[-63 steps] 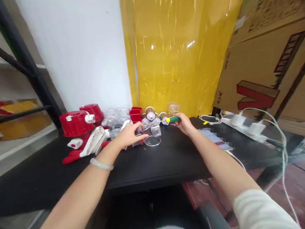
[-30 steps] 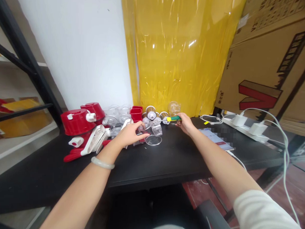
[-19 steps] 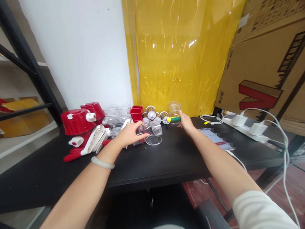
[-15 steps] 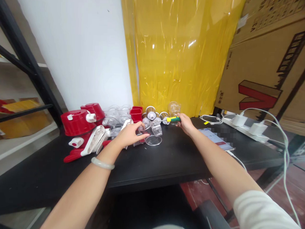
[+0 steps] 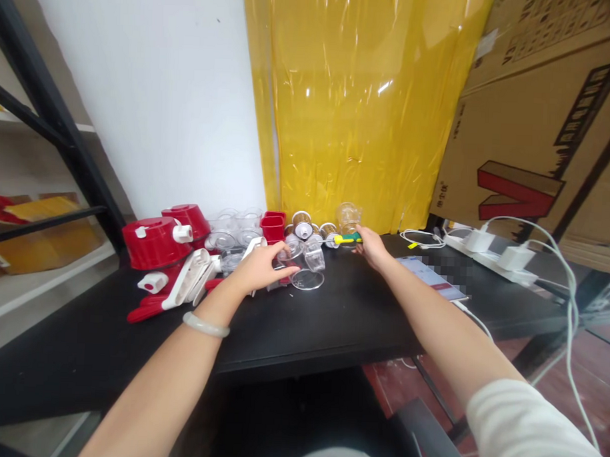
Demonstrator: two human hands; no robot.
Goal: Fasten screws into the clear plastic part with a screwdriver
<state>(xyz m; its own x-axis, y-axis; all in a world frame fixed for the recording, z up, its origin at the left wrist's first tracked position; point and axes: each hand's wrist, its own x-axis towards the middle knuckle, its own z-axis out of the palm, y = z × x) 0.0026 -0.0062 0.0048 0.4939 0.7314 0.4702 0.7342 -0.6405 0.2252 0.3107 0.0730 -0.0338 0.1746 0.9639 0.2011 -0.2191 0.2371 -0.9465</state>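
My left hand (image 5: 260,269) grips a clear plastic container (image 5: 306,263) lying on its side on the black table (image 5: 331,326), fingers curled over its top. A pale bangle sits on that wrist. My right hand (image 5: 370,247) is closed around a screwdriver with a green and yellow handle (image 5: 348,239), its tip pointing left toward the clear container. Small clear and metal round parts (image 5: 302,224) stand just behind the two hands.
Red plastic housings (image 5: 154,242), white crank pieces (image 5: 190,282) and clear cups (image 5: 232,226) crowd the table's left rear. A yellow film sheet (image 5: 359,104) hangs behind. Cardboard boxes (image 5: 538,130), a power strip (image 5: 489,247) with white cables, and a flat booklet (image 5: 428,276) lie right. Black shelving (image 5: 48,139) stands left.
Almost nothing has moved. My right hand shifted its grip slightly on the screwdriver handle; my left hand stays on the clear container.
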